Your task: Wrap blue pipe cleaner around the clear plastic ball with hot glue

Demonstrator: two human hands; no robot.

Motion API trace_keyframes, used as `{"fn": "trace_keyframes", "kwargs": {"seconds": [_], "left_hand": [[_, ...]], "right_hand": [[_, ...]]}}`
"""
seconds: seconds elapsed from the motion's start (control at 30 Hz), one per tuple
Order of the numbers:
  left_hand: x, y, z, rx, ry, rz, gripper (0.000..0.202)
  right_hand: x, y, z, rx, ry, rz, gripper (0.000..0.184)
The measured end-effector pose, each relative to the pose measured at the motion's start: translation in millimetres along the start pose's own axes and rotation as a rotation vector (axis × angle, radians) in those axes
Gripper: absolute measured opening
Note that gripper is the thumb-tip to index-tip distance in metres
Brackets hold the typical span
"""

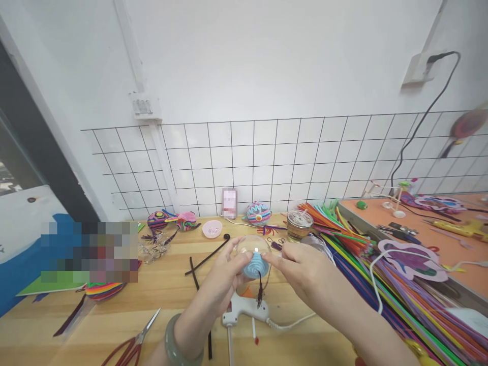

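Observation:
Between my two hands is a clear plastic ball [247, 246], its lower front covered by a coiled light-blue fuzzy pipe cleaner [254, 266]. My left hand [225, 272] is closed around the ball's left side, with the thumb on the blue coil. At the right side, my right hand [305, 269] has its fingers curled and a fingertip pressed against the coil's edge; some of its fingers are hidden. A dark tassel [260, 294] hangs from the coil's centre. Just below the ball, a white glue gun [246, 308] lies on the wooden table [171, 290].
Red-handled scissors [133, 341] and dark strips [193, 274] lie left. Behind stand a pink bowl [212, 229], a finished striped ball [259, 214] and a glass jar [299, 226]. Many coloured pipe cleaners [385, 295] spread along the right, beside an orange surface [453, 262].

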State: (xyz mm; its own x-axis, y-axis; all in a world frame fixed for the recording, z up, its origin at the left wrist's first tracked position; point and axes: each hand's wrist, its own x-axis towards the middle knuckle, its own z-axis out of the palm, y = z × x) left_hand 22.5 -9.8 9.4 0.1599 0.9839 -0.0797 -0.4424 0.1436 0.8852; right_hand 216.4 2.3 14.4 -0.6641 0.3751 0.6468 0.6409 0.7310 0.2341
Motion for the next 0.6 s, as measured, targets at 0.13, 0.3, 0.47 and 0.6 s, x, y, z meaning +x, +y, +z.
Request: {"fn": "trace_keyframes", "kwargs": {"seconds": [0.13, 0.3, 0.47, 0.6], "left_hand": [[0.6, 0.7, -0.4, 0.011, -0.005, 0.004, 0.052], [0.6, -0.6, -2.6, 0.015, -0.012, 0.004, 0.052], [-0.7, 0.6, -3.8, 0.03, -0.025, 0.003, 0.047], [-0.6, 2.5, -3.4, 0.022, -0.024, -0.003, 0.048]], "right_hand": [[-0.1, 0.3, -1.5, -0.001, -0.005, 0.006, 0.034], [2.1, -2.0, -5.5, 0.035, -0.036, 0.053, 0.032], [5.6, -4.0, -8.7, 0.122, -0.03, 0.111, 0.03], [4.9, -3.1, -9.2, 0.138, -0.025, 0.104, 0.028]]}}
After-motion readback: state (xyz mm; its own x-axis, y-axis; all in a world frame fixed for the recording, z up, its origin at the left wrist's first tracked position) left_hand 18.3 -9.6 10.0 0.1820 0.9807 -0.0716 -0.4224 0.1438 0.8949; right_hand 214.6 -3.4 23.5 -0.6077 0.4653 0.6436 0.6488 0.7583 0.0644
